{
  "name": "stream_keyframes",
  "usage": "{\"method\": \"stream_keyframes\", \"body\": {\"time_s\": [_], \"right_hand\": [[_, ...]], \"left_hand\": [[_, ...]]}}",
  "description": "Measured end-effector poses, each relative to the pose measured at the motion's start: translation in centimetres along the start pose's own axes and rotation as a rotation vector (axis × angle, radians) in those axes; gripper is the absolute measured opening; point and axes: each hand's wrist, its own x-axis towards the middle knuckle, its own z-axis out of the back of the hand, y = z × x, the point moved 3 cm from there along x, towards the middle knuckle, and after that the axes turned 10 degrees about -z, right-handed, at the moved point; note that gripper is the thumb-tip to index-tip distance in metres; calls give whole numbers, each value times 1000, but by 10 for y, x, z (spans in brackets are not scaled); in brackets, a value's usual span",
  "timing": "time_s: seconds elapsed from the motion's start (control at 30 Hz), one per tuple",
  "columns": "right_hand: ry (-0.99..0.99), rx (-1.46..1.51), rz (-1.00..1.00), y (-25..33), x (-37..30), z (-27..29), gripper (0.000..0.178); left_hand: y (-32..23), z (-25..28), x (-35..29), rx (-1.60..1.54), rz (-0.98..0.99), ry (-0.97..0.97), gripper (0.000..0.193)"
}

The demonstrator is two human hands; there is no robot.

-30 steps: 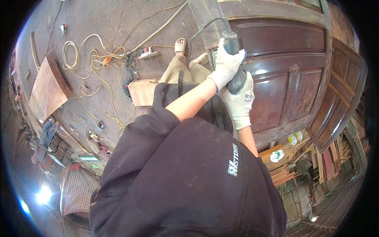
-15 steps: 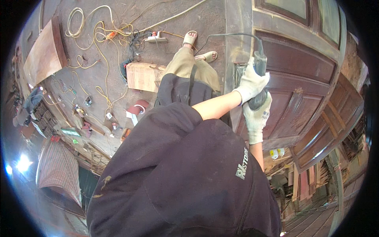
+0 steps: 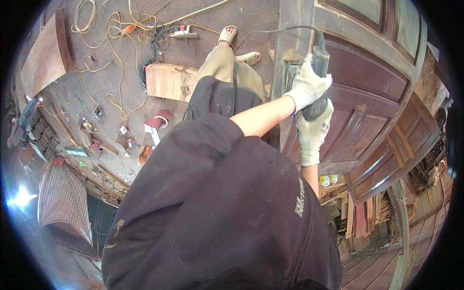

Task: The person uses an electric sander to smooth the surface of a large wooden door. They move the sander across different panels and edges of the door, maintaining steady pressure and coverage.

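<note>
Left hand point(image 3: 309, 87), in a white work glove: closed around the middle of the power tool, fingers wrapped over its body.

Right hand point(image 3: 314, 133), likewise gloved: closed about the tool's near end, just below the left hand; its fingers are partly hidden.

Power tool point(image 3: 320, 62), corded, dark grey to black, elongated: held in both hands over the panelled door, near the door's left edge, just inside the greyish stile. Contact between tool and wood cannot be made out.

Power cord point(image 3: 272, 32), dark: leaves the tool's far end and arches leftward past the door's left edge to the floor.

Panelled door point(image 3: 360, 63), dark-brown wood, recessed panels, dusty surface.

Second door point(image 3: 389, 152), brown, with lighter battens: beyond the first door's right edge.

Two yellow-and-white containers point(image 3: 325, 181): side by side, just past the first door's lower edge.

Wooden block point(image 3: 169, 81), pale: on the floor point(image 3: 208, 14), left of the person's trousers point(image 3: 216, 65).

Power strip point(image 3: 185, 35), white, with a red part: on the floor, above the block.

Curved brown board point(image 3: 46, 60): at the floor's far left.

Sandals point(image 3: 227, 35), one pair, beige: worn, left of the first door.
</note>
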Motion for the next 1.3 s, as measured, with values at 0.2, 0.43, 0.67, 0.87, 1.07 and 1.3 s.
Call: {"method": "stream_keyframes", "body": {"time_s": [0.2, 0.43, 0.67, 0.87, 1.07, 1.3], "right_hand": [[4, -57, -15, -4, -9, 6, 83], [-12, -21, -35, -3, -10, 2, 81], [-36, -48, -26, 2, 8, 1, 81], [-13, 50, -96, -34, -31, -8, 83], [-37, 4, -21, 4, 16, 2, 79], [-43, 36, 5, 20, 51, 6, 82]], "left_hand": [[20, -13, -5, 17, -36, -30, 78], [12, -1, -5, -47, 7, 62, 85], [-1, -4, 8, 55, 18, 95, 94], [18, -4, -26, 74, 113, 235, 93], [-16, -2, 18, 49, 83, 238, 84], [-34, -10, 55, 59, -24, 237, 85]]}}
